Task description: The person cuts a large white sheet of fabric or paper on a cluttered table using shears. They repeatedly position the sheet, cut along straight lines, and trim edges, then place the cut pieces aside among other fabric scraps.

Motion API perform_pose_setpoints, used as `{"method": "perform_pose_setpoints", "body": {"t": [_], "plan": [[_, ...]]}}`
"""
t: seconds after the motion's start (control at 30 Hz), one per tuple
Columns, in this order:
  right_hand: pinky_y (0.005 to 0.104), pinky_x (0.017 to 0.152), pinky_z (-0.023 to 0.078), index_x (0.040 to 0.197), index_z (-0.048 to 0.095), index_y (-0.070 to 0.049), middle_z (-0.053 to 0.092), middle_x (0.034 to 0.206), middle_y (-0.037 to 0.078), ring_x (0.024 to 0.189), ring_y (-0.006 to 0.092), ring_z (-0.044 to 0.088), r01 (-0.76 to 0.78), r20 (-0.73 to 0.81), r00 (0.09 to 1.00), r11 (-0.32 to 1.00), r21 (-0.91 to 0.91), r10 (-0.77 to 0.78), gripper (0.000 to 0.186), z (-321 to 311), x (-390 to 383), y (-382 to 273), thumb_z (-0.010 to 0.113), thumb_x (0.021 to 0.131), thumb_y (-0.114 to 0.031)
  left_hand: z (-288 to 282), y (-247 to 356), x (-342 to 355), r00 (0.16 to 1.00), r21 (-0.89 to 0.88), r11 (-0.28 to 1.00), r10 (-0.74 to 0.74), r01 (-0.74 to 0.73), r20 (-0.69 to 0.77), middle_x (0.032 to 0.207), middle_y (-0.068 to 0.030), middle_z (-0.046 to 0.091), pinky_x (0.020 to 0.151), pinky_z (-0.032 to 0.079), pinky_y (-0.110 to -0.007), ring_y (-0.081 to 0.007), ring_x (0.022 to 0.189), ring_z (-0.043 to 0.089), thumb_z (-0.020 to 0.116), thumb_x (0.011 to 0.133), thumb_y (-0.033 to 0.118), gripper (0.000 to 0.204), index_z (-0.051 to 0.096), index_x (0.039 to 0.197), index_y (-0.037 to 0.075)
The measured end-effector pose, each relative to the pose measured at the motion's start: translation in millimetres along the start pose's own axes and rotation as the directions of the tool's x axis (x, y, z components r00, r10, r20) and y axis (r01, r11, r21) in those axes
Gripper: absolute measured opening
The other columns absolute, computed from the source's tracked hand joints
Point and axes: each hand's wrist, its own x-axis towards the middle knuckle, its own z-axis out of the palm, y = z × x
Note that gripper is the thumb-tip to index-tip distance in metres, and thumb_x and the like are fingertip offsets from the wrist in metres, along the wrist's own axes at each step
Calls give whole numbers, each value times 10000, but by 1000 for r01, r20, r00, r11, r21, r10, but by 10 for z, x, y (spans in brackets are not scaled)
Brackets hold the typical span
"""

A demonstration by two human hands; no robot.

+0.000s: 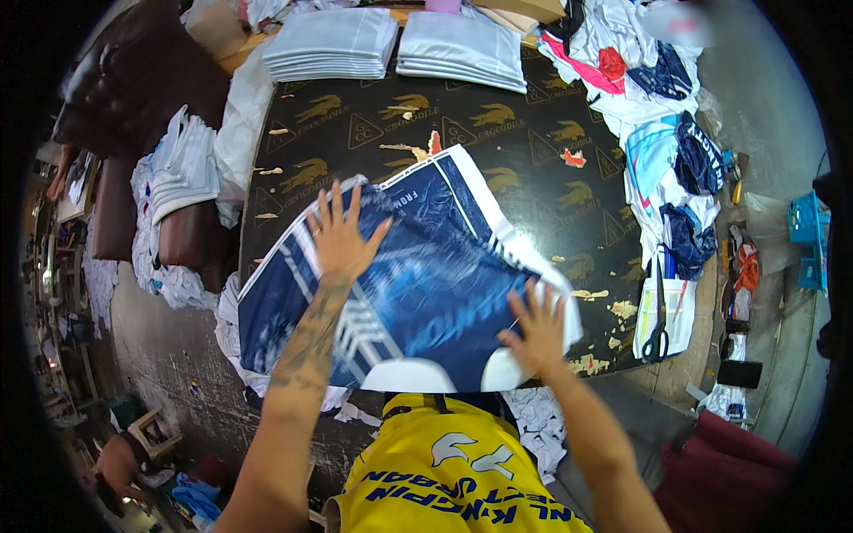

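Observation:
A navy printed fabric panel (444, 293) with white stripes and a white border lies across the near half of the dark tabletop (533, 169). My left hand (342, 244) rests flat on its upper left part, fingers spread. On the right end of the fabric, beside the white edge, my right hand (538, 333) presses down with fingers apart. Neither hand grips anything. Part of the fabric is folded or layered near the top, where a second navy piece (435, 191) shows. The panel's lower edge reaches the table's near edge, in front of my yellow shirt.
Two stacks of folded white fabric (330, 44) (462, 51) stand at the far edge. Scissors (656, 342) lie at the right edge, near crumpled coloured cloth pieces (653, 147). A pile of folded white fabric (185, 169) sits on a brown seat at left. The tabletop surface is chipped.

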Motion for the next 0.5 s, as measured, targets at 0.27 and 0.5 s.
{"method": "perform_pose_setpoints", "body": {"t": [0.27,0.5], "plan": [[580,1281,285,1637,481,-141,429,1702,199,1568,484,349,-130,-516,851,991,-23,100,715,-858,220,1597,757,998,-307,-124,210,481,986,-265,959,62,-102,-156,1694,-227,410,1280,259,-619,-435,1562,370,648,1033,563,769,452,1653,151],[526,1331,209,1699,264,14,209,1762,317,1624,501,219,-811,-75,570,575,111,818,890,-153,-1509,2654,681,1040,-416,-229,-884,-1588,921,125,915,-389,384,21,1782,-199,260,1281,119,-726,-454,1645,193,535,1083,562,784,304,1734,192]]}}
